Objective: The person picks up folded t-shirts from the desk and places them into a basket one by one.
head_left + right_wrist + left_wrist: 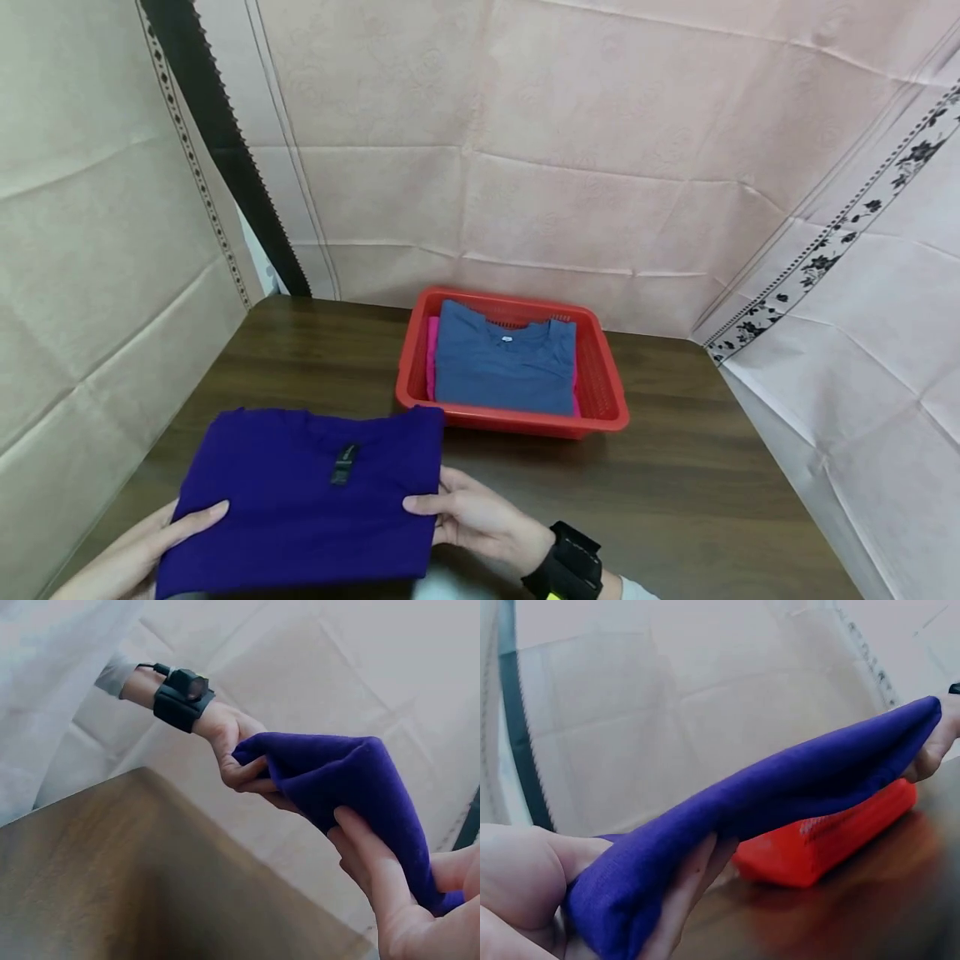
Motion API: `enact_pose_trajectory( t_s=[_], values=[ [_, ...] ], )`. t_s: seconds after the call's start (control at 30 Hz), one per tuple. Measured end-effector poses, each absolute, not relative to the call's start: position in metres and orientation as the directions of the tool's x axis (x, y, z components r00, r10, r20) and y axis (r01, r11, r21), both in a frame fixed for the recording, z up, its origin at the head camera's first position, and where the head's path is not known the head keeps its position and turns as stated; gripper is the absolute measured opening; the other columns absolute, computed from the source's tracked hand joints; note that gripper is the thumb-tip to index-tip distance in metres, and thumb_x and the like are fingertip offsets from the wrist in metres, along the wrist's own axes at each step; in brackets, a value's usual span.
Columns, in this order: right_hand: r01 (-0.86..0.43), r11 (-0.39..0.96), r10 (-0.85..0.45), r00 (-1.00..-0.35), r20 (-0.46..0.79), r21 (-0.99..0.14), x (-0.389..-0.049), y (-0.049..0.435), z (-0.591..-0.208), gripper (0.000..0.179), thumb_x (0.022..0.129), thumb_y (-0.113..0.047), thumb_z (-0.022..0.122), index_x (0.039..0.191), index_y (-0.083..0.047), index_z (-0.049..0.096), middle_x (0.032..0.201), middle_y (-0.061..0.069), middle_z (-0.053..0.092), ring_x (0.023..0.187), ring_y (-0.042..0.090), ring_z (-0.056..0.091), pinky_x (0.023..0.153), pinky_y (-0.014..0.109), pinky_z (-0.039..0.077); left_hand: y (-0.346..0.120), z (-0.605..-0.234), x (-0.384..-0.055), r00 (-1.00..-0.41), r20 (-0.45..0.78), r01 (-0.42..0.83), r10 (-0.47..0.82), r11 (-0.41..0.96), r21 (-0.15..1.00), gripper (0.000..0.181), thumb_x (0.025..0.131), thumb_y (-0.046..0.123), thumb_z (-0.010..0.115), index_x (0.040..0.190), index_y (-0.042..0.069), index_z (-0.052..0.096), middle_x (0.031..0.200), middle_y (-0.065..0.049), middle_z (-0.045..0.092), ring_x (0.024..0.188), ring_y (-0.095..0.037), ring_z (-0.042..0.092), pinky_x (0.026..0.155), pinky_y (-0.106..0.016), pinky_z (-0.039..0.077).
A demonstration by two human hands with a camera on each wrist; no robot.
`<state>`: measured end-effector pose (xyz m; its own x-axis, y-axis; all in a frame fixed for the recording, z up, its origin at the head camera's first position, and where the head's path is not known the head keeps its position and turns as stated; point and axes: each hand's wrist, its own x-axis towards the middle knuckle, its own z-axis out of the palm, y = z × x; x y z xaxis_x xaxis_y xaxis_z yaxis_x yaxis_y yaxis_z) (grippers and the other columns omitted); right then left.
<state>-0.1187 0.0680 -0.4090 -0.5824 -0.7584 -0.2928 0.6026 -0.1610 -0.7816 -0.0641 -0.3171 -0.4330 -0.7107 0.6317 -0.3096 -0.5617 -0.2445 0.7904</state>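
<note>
A folded purple T-shirt [300, 500], with a dark label at its neckline, is held up over the near part of the table. My left hand [161, 537] grips its left edge, thumb on top and fingers underneath. At the opposite edge my right hand [480, 512] pinches the cloth the same way. In the left wrist view the shirt [750, 787] stretches between both hands and sags slightly. The right wrist view shows its folded layers [337, 772] from the side, with fingers beneath.
Beyond the shirt stands a red plastic basket [611, 392] with a folded blue-grey T-shirt [502, 367] on top of something pink [431, 358]. The brown wooden table [675, 483] ends at cloth-covered walls [562, 167] at the back and sides.
</note>
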Motion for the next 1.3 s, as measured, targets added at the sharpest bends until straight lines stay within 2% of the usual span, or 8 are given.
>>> enact_pose_trajectory(
  t_s=[0.1,0.23,0.47,0.6,0.63,0.83,0.93,1.3],
  values=[
    [0.58,-0.184,-0.753,-0.602,-0.266,-0.794,-0.121,0.079,-0.399,0.049,0.09,-0.006,0.055,0.137,-0.009,0.041,0.131,0.013,0.055,0.115,0.028,0.051,0.083,0.035,0.053,-0.304,-0.414,-0.072,-0.723,-0.335,-0.543,0.604,-0.197,0.816,0.042,0.103,0.027,0.022,0.144,0.033,0.013,0.135,0.001,0.052,0.122,-0.033,0.043,0.099,-0.044,0.043],
    [0.519,-0.211,-0.719,-0.656,-0.228,-0.828,-0.132,0.1,-0.388,0.051,0.09,-0.004,0.054,0.138,-0.006,0.039,0.128,0.012,0.058,0.113,0.027,0.053,0.083,0.034,0.054,-0.277,-0.391,-0.088,-0.792,-0.393,-0.464,0.467,-0.041,0.885,0.067,0.101,0.031,0.033,0.148,0.011,-0.01,0.132,0.008,0.052,0.119,-0.021,0.047,0.094,-0.036,0.046],
    [0.438,-0.244,-0.676,-0.716,-0.172,-0.865,-0.158,0.147,-0.368,0.05,0.092,-0.003,0.05,0.139,-0.006,0.035,0.125,0.009,0.06,0.109,0.023,0.056,0.084,0.034,0.053,-0.227,-0.367,-0.129,-0.844,-0.317,-0.352,0.434,-0.001,0.936,0.063,0.098,0.033,0.043,0.149,0.012,0.011,0.145,-0.007,0.039,0.128,-0.029,0.036,0.1,-0.042,0.042],
    [0.416,-0.255,-0.673,-0.725,-0.149,-0.873,-0.168,0.171,-0.36,0.045,0.094,-0.002,0.045,0.138,-0.005,0.035,0.119,0.007,0.062,0.105,0.02,0.058,0.083,0.033,0.054,-0.201,-0.359,-0.152,-0.836,-0.273,-0.373,0.476,-0.127,0.919,0.064,0.097,0.027,0.046,0.148,0.009,0.01,0.128,-0.003,0.058,0.116,-0.025,0.051,0.091,-0.034,0.05],
    [0.423,-0.252,-0.66,-0.733,-0.165,-0.871,-0.171,0.177,-0.359,0.051,0.094,-0.002,0.046,0.141,-0.004,0.029,0.113,0.006,0.064,0.101,0.018,0.06,0.081,0.029,0.054,-0.195,-0.358,-0.156,-0.832,-0.264,-0.38,0.488,-0.155,0.912,0.064,0.097,0.025,0.046,0.148,0.009,0.01,0.124,-0.001,0.061,0.113,-0.023,0.053,0.089,-0.033,0.051],
    [0.432,-0.247,-0.66,-0.73,-0.175,-0.868,-0.192,0.215,-0.354,0.038,0.096,0.0,0.039,0.133,-0.005,0.037,0.101,0.004,0.068,0.09,0.015,0.064,0.076,0.025,0.055,-0.156,-0.35,-0.181,-0.828,-0.235,-0.383,0.51,-0.206,0.9,0.063,0.096,0.021,0.048,0.148,0.01,0.014,0.117,0.001,0.064,0.109,-0.02,0.056,0.086,-0.03,0.052],
    [0.43,-0.229,-0.645,-0.739,-0.195,-0.873,-0.205,0.227,-0.353,0.035,0.096,0.0,0.038,0.13,-0.006,0.041,0.107,0.006,0.068,0.094,0.016,0.063,0.077,0.029,0.055,-0.141,-0.349,-0.196,-0.835,-0.243,-0.383,0.494,-0.205,0.901,0.063,0.095,0.022,0.051,0.147,0.011,0.017,0.116,0.0,0.063,0.11,-0.02,0.056,0.085,-0.029,0.053],
    [0.358,-0.041,-0.378,-0.87,-0.318,-0.933,-0.257,0.251,-0.355,0.052,0.091,-0.009,0.054,0.139,-0.009,0.034,0.106,0.001,0.068,0.1,0.019,0.061,0.076,0.03,0.056,-0.092,-0.356,-0.25,-0.85,-0.314,-0.429,0.423,-0.211,0.878,0.067,0.094,0.022,0.053,0.148,0.014,0.016,0.141,-0.013,0.039,0.112,-0.021,0.053,0.079,-0.028,0.054]
  ],
)
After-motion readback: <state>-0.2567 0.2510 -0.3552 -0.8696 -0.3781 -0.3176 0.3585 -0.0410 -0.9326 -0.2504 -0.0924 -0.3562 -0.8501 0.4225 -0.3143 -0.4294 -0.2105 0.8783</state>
